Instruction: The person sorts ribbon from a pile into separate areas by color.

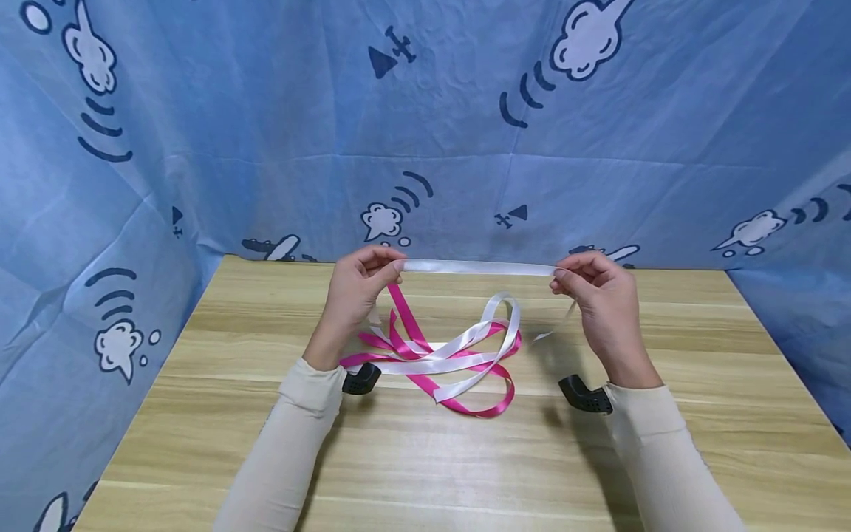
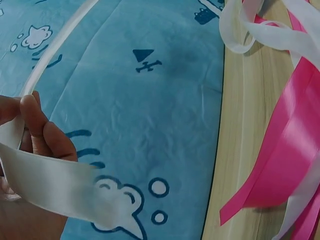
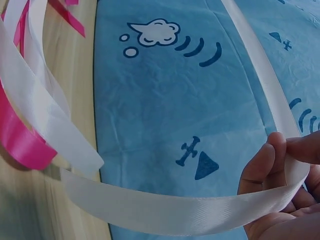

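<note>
A white satin ribbon (image 1: pixel 479 267) stretches nearly level between my two hands above the far part of the table. My left hand (image 1: pixel 359 295) pinches it between thumb and fingers, and a loose end (image 2: pixel 50 185) curls out below that grip in the left wrist view. On the other side my right hand (image 1: pixel 601 299) pinches the ribbon the same way; a tail (image 3: pixel 190 212) loops from it in the right wrist view. Between the hands, lower down, lies a loose tangle of pink ribbon (image 1: pixel 492 410) and white ribbon (image 1: pixel 459 362) on the table.
The wood-grain table (image 1: pixel 479 473) runs back to a blue patterned cloth (image 1: pixel 452 148), which also hangs at both sides. Black angled wrist devices (image 1: pixel 585 395) sit at both cuffs of the light sleeves (image 1: pixel 272 451).
</note>
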Tool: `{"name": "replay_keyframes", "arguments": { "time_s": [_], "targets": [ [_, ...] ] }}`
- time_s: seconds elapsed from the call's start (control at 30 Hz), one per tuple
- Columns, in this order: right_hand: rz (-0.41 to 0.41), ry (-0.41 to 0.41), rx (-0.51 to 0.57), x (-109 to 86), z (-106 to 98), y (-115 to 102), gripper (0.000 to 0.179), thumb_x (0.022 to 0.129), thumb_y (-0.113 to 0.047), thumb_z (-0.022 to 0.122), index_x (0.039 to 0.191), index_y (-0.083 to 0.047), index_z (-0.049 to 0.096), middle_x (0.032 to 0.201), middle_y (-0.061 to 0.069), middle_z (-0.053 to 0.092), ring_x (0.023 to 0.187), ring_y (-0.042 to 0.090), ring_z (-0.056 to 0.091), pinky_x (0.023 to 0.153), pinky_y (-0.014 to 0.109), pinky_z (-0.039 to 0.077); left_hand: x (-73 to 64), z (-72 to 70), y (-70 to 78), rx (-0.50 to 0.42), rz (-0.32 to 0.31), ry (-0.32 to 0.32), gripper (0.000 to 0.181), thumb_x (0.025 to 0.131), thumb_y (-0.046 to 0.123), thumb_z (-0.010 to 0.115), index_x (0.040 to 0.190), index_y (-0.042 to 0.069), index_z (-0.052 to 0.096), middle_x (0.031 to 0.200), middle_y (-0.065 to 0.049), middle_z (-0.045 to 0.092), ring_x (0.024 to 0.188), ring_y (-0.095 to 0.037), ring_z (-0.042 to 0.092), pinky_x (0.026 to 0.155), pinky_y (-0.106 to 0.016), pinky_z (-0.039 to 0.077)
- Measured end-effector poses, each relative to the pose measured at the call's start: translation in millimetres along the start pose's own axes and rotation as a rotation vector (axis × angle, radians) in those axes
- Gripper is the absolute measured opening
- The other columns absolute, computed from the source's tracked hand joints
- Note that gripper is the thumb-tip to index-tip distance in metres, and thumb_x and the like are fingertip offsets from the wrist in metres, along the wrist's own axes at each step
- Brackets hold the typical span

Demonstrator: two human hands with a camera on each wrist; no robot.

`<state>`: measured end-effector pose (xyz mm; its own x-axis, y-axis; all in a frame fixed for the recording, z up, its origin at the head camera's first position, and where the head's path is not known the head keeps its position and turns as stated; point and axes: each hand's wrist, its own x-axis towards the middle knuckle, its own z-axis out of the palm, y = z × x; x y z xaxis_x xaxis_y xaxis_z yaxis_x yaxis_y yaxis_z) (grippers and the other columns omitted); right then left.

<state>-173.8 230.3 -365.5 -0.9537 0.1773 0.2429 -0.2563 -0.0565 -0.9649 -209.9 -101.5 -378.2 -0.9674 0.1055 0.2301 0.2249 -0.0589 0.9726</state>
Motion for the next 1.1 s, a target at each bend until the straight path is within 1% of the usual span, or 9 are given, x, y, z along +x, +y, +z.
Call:
{"name": "replay_keyframes", "arguments": {
  "time_s": [0.1, 0.3, 0.6, 0.87, 1.1],
  "targets": [
    [0.004, 0.007, 0.019, 0.4, -2.2, -1.0, 0.008, 0.095, 0.010, 0.067, 0.095, 0.002, 0.070, 0.084, 0.003, 0.071, 0.070, 0.011, 0.070, 0.072, 0.019, 0.060, 0.2, -4.6, 0.9, 0.014, 0.000, 0.017, 0.020, 0.097, 0.005, 0.073, 0.112, -0.008, 0.071, 0.096, 0.000, 0.072, 0.080, -0.014, 0.068, 0.079, -0.024, 0.061],
    [0.014, 0.018, 0.032, 0.5, -5.7, -1.0, 0.008, 0.095, 0.010, 0.067, 0.094, 0.003, 0.070, 0.082, 0.003, 0.071, 0.069, 0.011, 0.070, 0.071, 0.019, 0.060, 0.0, -13.7, 3.2, 0.036, -0.006, 0.041, 0.021, 0.097, 0.006, 0.073, 0.112, -0.008, 0.071, 0.096, 0.000, 0.072, 0.078, -0.010, 0.068, 0.080, -0.024, 0.061],
    [0.023, 0.029, 0.061, -0.2, -11.8, 0.7, 0.010, 0.095, 0.011, 0.066, 0.095, 0.002, 0.071, 0.084, 0.003, 0.072, 0.071, 0.012, 0.070, 0.072, 0.021, 0.060, -2.1, -28.4, 5.3, 0.061, 0.001, 0.088, 0.022, 0.096, 0.008, 0.075, 0.112, -0.007, 0.071, 0.096, 0.000, 0.073, 0.080, -0.010, 0.068, 0.080, -0.023, 0.061],
    [0.016, 0.031, 0.122, -0.4, -13.9, 0.1, 0.011, 0.095, 0.012, 0.065, 0.095, 0.003, 0.071, 0.086, 0.004, 0.072, 0.071, 0.013, 0.070, 0.071, 0.021, 0.060, -3.7, -37.4, 6.5, 0.074, -0.022, 0.123, 0.022, 0.098, 0.009, 0.073, 0.114, -0.005, 0.071, 0.096, 0.006, 0.074, 0.082, -0.011, 0.068, 0.083, -0.023, 0.061],
    [0.023, 0.042, 0.152, 0.0, -16.3, -0.4, 0.011, 0.095, 0.014, 0.064, 0.094, 0.004, 0.070, 0.084, 0.005, 0.072, 0.071, 0.014, 0.069, 0.071, 0.022, 0.060, -4.9, -45.8, 6.4, 0.060, -0.039, 0.162, 0.015, 0.099, 0.008, 0.071, 0.111, -0.001, 0.072, 0.097, 0.000, 0.074, 0.080, -0.010, 0.069, 0.084, -0.024, 0.061]
  ]
}}
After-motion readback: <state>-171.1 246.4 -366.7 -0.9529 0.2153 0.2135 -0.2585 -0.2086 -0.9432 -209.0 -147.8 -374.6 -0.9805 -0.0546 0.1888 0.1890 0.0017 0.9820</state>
